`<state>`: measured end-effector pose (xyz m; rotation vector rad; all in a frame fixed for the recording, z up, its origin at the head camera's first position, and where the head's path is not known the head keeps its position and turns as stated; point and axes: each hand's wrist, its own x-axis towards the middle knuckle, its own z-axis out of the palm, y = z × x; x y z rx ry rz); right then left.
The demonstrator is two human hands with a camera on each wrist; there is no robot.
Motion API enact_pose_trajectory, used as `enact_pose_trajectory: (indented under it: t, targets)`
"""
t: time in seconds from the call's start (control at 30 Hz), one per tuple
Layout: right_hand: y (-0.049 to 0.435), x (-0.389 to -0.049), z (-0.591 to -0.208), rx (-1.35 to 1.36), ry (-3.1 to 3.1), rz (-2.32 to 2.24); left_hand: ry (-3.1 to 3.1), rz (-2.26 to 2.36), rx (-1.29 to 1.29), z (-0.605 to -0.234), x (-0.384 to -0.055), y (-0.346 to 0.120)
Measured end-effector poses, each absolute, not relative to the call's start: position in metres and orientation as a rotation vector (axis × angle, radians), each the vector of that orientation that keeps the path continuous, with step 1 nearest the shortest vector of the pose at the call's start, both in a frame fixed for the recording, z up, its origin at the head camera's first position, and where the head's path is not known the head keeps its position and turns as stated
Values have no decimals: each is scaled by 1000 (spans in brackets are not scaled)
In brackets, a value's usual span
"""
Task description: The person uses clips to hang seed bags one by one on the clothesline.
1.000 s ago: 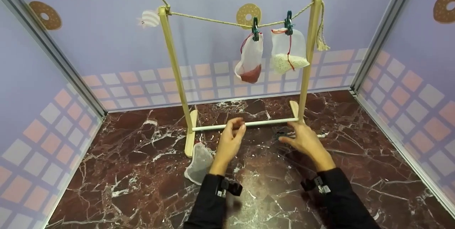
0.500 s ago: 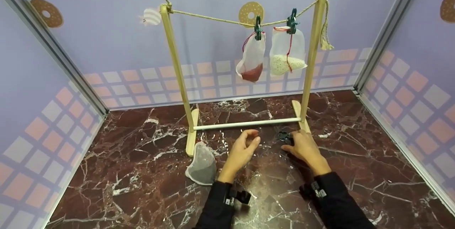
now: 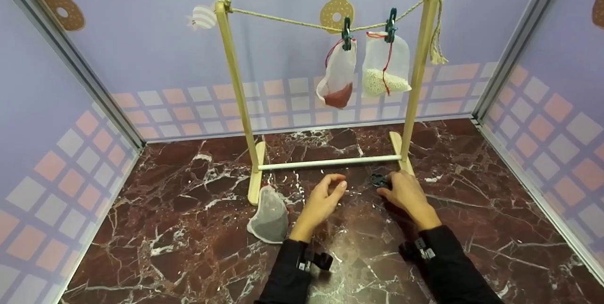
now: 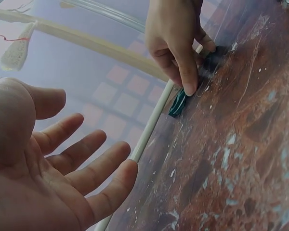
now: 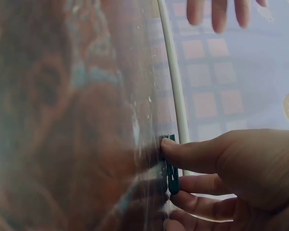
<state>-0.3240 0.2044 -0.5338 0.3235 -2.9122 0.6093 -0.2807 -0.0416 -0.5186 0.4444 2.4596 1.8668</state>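
My right hand [image 3: 406, 191] pinches a dark green clothespin [image 3: 379, 180] lying on the marbled tabletop. In the right wrist view, the thumb presses one side of this clothespin [image 5: 172, 166] and the fingers bend in at the other. My left hand [image 3: 323, 200] hovers beside it with loosely bent fingers, palm bare in the left wrist view. A mesh bag with dark filling [image 3: 271, 219] lies on the table left of that hand. Two more mesh bags hang from the rope by green clothespins, one with reddish filling [image 3: 339, 96], one with pale grains [image 3: 387, 80].
A wooden rack with a left post [image 3: 237, 87], a right post [image 3: 419, 72] and a white crossbar [image 3: 330, 162] stands just behind the hands. A sagging rope [image 3: 288, 21] joins the post tops. Patterned walls [image 3: 155, 49] enclose the table [image 3: 188, 257] at the back and sides.
My left hand has moved right, away from the crossbar and toward the right hand. The right hand has come down onto the clothespin on the table and its fingers have closed in on it.
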Motion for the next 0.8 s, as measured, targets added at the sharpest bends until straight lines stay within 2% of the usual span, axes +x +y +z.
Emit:
enact_pose_trajectory:
  t: [0.23, 0.5, 0.8]
  targets:
    - [197, -320, -516, 455, -2940, 750, 2443, 1889, 443, -521, -282, -48]
    - [186, -308, -486, 786, -2765, 894, 2317, 1960, 525, -518, -285, -53]
    - [181, -295, -474, 905, -2671, 915, 2180, 1940, 682, -515, -285, -61]
